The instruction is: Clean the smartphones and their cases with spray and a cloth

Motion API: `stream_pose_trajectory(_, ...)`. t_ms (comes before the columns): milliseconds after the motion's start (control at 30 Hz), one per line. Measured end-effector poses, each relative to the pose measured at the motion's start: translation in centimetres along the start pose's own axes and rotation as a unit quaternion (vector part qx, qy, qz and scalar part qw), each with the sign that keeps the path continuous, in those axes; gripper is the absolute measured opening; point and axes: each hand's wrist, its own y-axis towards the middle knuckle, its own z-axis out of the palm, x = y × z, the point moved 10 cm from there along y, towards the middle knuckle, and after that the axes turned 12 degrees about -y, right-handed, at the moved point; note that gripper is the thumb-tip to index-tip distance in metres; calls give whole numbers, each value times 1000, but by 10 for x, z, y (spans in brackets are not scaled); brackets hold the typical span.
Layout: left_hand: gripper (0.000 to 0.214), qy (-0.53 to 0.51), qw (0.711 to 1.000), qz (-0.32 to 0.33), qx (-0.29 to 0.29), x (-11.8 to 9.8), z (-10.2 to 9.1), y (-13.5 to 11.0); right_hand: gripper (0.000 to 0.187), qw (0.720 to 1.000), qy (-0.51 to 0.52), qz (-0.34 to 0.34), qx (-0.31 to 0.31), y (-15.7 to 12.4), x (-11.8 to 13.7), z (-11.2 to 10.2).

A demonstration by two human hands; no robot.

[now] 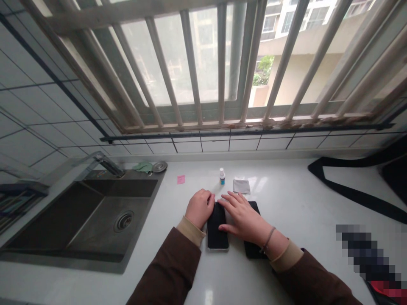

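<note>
A black-screened phone [218, 231] lies flat on the white counter in front of me. My left hand [199, 207] rests beside its upper left edge, fingers curled closed; whatever they may hold is hidden. Fingers stretched out, my right hand [243, 214] reaches over the gap between this phone and a second dark, flat, phone-like device [252, 253], covering part of both. Just beyond the hands stands a small white bottle [221, 177] with a blue label, upright. A folded grey cloth [241, 186] lies to the right of the bottle, and a pink sticky note [181, 179] to its left.
A steel sink [95, 228] with a faucet [110, 164] is set into the counter [165, 262] at left. Near it lie a green cloth [143, 167] and a round metal strainer [159, 167]. At right a black strap [359, 186] crosses the counter. A barred window [193, 67] rises behind.
</note>
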Motion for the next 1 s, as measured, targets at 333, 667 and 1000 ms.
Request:
stream_pose_trajectory(333, 28, 35, 999, -31, -6, 9, -2, 1, 143, 995, 21, -37, 86, -10, 17, 16)
stream_pose_trajectory(667, 33, 44, 999, -29, 6, 9, 1, 1, 143, 994, 25, -32, 101, -10, 17, 17)
stream_pose_trajectory(1000, 34, 45, 998, -39, 11, 6, -1, -1, 139, 987, 39, -31, 153, -9, 19, 17)
